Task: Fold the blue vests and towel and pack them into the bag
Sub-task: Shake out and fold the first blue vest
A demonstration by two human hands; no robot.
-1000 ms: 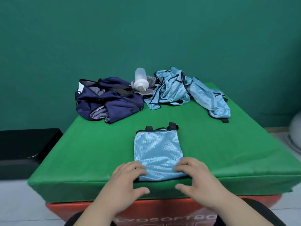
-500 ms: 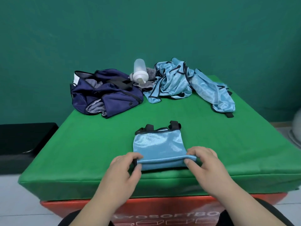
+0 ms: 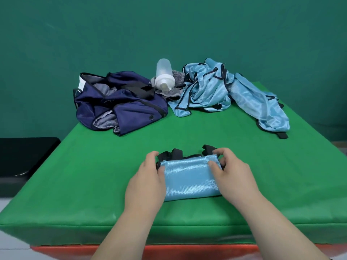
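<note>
Shiny light-blue fabric, the folded vest (image 3: 189, 179) lies near the front edge of the green table (image 3: 93, 175). I see my left hand (image 3: 146, 181) and right hand (image 3: 232, 175) each pinching one of its far corners. The navy bag (image 3: 122, 106) sits back left, with the loose vests (image 3: 216, 91) heaped to its right.

On my feed: L hand (image 3: 148, 177) and R hand (image 3: 232, 175), both bare. Forearms likewise bare, wrist to btm frame edge. Whether a sleeve sits higher up I can't tell from this cam.

A single head-worn camera looks forward and down, near, across the green table (image 3: 93, 175).
</note>
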